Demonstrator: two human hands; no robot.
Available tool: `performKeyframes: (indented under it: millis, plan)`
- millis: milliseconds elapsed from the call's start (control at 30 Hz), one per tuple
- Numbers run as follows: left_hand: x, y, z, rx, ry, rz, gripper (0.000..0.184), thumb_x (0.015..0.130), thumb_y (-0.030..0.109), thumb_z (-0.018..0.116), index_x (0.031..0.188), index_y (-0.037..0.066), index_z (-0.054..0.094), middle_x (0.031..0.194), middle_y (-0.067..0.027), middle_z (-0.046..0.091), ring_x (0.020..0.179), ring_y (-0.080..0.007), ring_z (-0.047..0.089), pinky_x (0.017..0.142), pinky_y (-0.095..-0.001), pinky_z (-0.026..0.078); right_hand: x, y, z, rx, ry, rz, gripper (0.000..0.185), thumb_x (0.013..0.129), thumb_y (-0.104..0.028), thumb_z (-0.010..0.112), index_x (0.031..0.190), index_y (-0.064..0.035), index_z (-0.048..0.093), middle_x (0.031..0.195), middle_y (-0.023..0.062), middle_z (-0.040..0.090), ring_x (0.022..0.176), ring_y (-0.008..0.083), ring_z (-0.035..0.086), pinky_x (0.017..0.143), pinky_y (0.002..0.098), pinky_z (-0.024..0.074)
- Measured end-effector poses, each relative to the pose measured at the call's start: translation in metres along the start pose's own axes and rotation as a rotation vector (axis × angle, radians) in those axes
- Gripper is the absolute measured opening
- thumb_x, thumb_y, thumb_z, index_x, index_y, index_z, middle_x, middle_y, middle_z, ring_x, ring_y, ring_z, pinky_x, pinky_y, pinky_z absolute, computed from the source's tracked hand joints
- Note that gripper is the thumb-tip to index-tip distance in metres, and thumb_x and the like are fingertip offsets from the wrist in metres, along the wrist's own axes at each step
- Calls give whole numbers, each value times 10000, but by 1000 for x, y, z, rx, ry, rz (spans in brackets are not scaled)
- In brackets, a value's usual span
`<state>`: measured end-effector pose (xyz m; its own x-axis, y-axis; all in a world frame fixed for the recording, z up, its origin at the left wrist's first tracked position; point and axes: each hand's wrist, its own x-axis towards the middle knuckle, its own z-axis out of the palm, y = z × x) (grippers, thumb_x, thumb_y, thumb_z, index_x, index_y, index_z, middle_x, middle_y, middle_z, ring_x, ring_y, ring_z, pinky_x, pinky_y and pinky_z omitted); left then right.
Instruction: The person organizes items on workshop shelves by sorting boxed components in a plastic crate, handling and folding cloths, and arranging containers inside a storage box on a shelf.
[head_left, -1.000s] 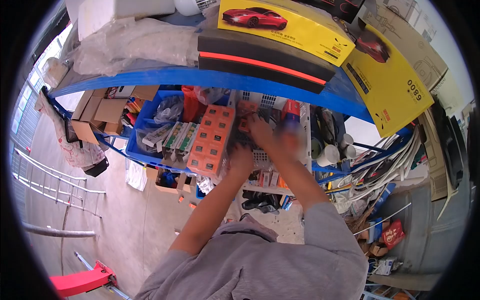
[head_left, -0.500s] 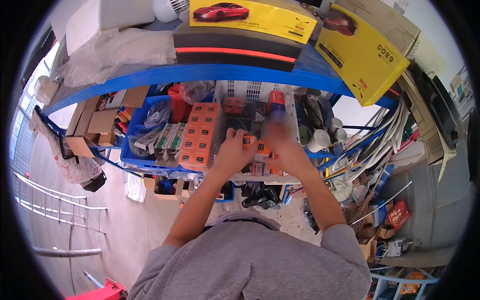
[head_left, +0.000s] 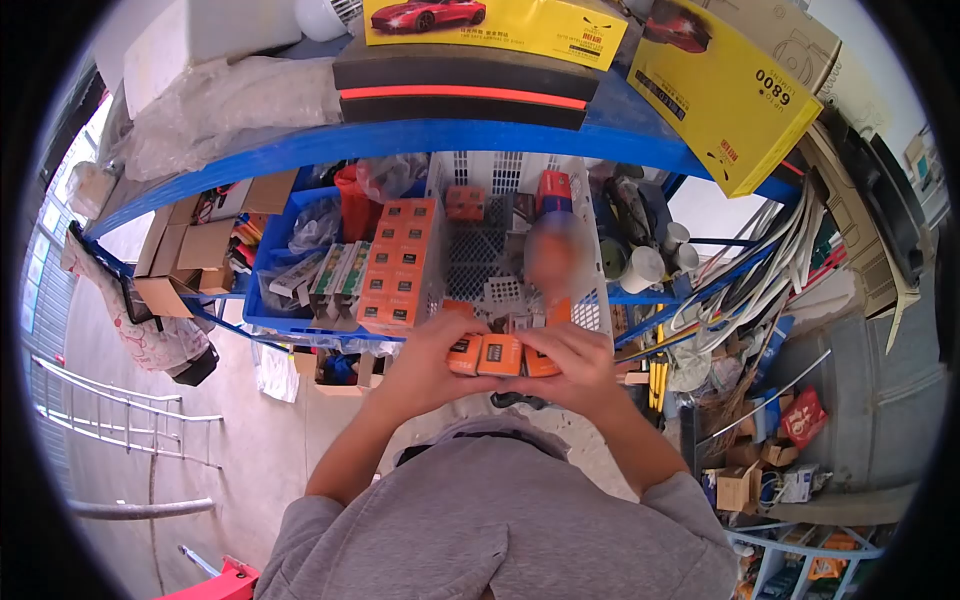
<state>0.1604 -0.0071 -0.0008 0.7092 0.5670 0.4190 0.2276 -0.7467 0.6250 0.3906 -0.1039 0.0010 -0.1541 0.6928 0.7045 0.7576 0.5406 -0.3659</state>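
Note:
Three small orange boxes (head_left: 500,354) form a row between my hands, in front of a white plastic crate (head_left: 603,300). My left hand (head_left: 432,362) grips the row's left end, and my right hand (head_left: 572,366) grips its right end. Thumbs of both hands lie along the near side. Inside the crate are a small orange box (head_left: 466,203) at the back, a red and blue box (head_left: 553,190) and a white piece with holes (head_left: 505,292). A tall stack of orange boxes (head_left: 402,262) stands left of the crate.
A blue bin (head_left: 262,300) with bags and small cartons is left of the stack. Above runs a blue shelf edge (head_left: 420,135) carrying yellow boxes (head_left: 500,28). White cups (head_left: 641,270) and coiled cables (head_left: 745,290) are on the right. A cardboard box (head_left: 185,245) sits far left.
Both hands have come back toward my body from inside the crate, and the orange boxes are now held together in a row between them. The view has shifted slightly.

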Motion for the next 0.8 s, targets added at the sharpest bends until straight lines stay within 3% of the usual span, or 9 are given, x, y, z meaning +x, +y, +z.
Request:
performKeyframes:
  millis: [133,267,367,433,500,600,633,700,800]
  plan:
    - [-11,0,8,-200,-2,-282,614,725,354,943,1146,23,641,1062,-146,672,942,-336,692,809,-403,556,0,3,33,-71,86,23,439,743,-371,885,972,-38,713,918,88,735,803,272,701,711,390,513]
    - [-2,-4,21,-106,52,-249,625,727,347,942,1153,14,629,1049,-154,675,982,-339,692,825,-409,556,8,19,48,-34,236,116,201,869,-213,761,913,-28,697,856,102,711,776,305,675,745,440,490]
    - [31,-18,37,55,298,-206,570,760,277,911,1157,1,609,1067,-162,655,974,-373,682,815,-447,552,28,61,73,-61,427,131,249,884,-256,763,909,-19,692,848,127,715,767,339,668,730,458,502]
    - [61,-46,51,147,325,-249,540,776,226,889,1165,9,585,1071,-183,641,968,-410,664,801,-464,543,49,98,89,-183,256,336,266,896,-303,734,887,-37,726,887,185,729,825,370,691,759,452,534]
    - [82,-89,81,198,321,-284,538,774,209,885,1169,18,573,1078,-200,635,970,-431,653,787,-467,538,61,143,114,-293,-168,634,330,913,-362,715,927,-34,741,891,183,725,879,383,696,785,480,551]
    - [90,-147,113,172,259,-384,519,787,213,875,1159,22,567,1081,-202,618,1013,-448,627,848,-517,509,38,195,157,-349,-466,666,343,959,-358,670,1008,-25,737,921,182,726,918,401,696,810,500,559]
    - [89,-154,115,246,79,-432,536,804,211,853,1197,17,544,1162,-210,585,1126,-449,576,911,-539,497,33,194,157,-351,-459,663,343,959,-358,670,1008,-25,737,921,182,726,918,401,696,810,500,559]
    - [89,-164,117,321,-97,-480,553,820,208,832,1235,12,522,1244,-218,552,1239,-450,525,974,-561,486,13,188,153,-359,-703,303,310,985,-319,632,1054,-31,725,973,188,732,951,399,691,835,504,557]
    - [81,-162,122,325,-191,-573,590,841,274,824,1274,7,524,1299,-223,528,1304,-489,452,1033,-594,442,-12,207,154,-154,-541,601,321,952,-301,661,1106,-25,715,1012,200,738,969,429,701,841,539,557]
